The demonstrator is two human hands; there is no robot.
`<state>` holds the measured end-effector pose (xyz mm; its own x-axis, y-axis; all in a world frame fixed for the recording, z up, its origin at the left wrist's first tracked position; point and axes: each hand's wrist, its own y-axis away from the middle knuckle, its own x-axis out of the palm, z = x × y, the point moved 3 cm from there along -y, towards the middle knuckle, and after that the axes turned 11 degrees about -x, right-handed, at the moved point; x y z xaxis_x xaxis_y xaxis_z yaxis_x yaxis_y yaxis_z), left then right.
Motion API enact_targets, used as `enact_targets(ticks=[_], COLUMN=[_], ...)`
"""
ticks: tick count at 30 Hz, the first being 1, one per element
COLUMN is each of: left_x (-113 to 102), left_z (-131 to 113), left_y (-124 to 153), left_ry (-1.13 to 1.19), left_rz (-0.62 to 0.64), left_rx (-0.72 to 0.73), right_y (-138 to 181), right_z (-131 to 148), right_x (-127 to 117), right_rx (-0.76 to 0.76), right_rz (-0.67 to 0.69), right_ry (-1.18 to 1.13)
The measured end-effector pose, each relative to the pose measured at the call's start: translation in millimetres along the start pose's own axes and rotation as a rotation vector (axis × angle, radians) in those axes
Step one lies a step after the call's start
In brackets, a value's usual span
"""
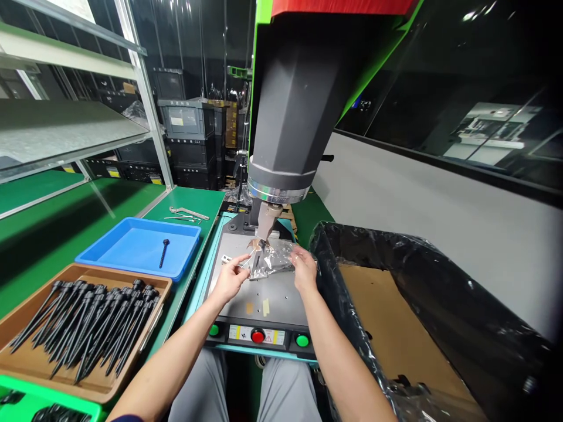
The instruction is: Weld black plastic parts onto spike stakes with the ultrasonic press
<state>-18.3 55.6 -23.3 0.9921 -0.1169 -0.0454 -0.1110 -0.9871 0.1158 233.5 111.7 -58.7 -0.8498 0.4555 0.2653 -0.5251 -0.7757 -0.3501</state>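
A clear plastic bag (272, 259) lies on the grey machine plate (264, 293), right under the metal press tip (266, 223) of the big grey machine head (294, 117). My left hand (231, 275) pinches the bag's left edge. My right hand (303, 268) grips its right side with curled fingers. Something dark shows inside the bag near the tip; I cannot make it out.
At my left, a brown tray (26, 316) holds several black spike-shaped parts (88, 328). Behind it, a blue tray (132, 246) holds one black part (163, 252). Wrenches (187, 214) lie on the green bench. At the right stands a black-lined cardboard box (417, 316). Red and green buttons (257, 336) line the machine's front.
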Motion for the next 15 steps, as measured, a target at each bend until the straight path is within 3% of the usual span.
enact_targets(ticks=[10, 15], left_x=[6.7, 7.8], left_z=[0.3, 0.4], left_y=[-0.1, 4.4], left_ry=[0.003, 0.038], left_rz=[-0.003, 0.015], left_rx=[-0.045, 0.020], right_y=[18.6, 38.3], right_z=[-10.7, -21.1], right_x=[-11.5, -19.3], right_rx=[0.175, 0.273], right_rz=[-0.066, -0.080], right_ry=[-0.072, -0.111])
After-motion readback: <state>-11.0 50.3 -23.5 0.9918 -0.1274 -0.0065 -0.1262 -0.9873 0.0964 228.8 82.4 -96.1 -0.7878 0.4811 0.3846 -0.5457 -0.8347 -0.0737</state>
